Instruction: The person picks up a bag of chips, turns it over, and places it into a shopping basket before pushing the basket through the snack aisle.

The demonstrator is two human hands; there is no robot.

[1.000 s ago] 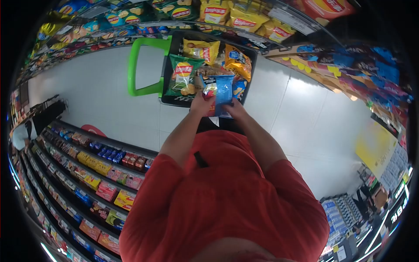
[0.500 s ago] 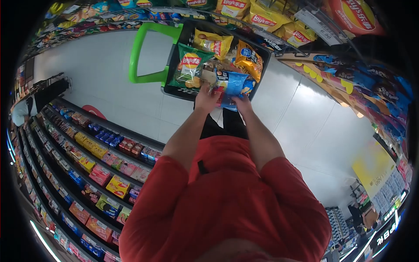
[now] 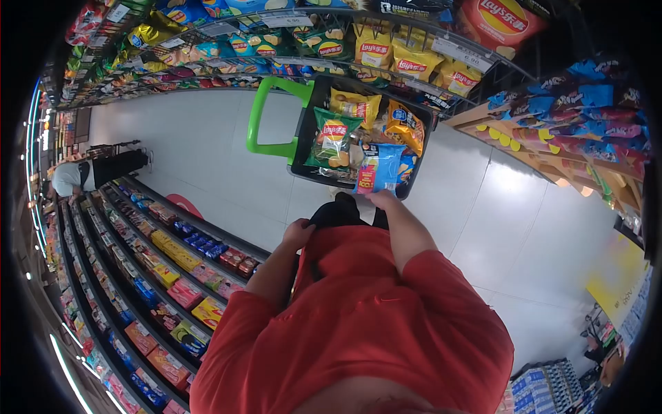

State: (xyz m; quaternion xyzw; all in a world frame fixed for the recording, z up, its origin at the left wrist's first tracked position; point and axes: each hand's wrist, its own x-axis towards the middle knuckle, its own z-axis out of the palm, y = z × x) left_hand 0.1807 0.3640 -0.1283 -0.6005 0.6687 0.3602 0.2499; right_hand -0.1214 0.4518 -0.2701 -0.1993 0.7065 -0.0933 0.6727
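Observation:
A black basket [image 3: 301,141] with a green handle [image 3: 254,124] stands on the floor, holding several snack bags. Among them are a green bag [image 3: 334,138], a yellow bag [image 3: 358,107], an orange bag [image 3: 405,128] and a blue bag [image 3: 381,165] on the near side. My right hand [image 3: 381,199] is at the bottom edge of the blue bag; its fingertips are too small to make out. Down by my left hip, at the dark trousers and red shirt hem, is my left hand [image 3: 299,233], its fingers curled, with any held item hidden.
Shelves of chip bags [image 3: 412,63] run along the far side. Boxed snacks fill the shelves [image 3: 179,255] at the left. More bags hang on a wooden rack [image 3: 500,131] at the right. Another person [image 3: 76,177] is beside the left shelves.
My left hand has left the bags and come back to my hip. My right hand has drawn back to the blue bag's near edge, and that bag lies flatter in the basket.

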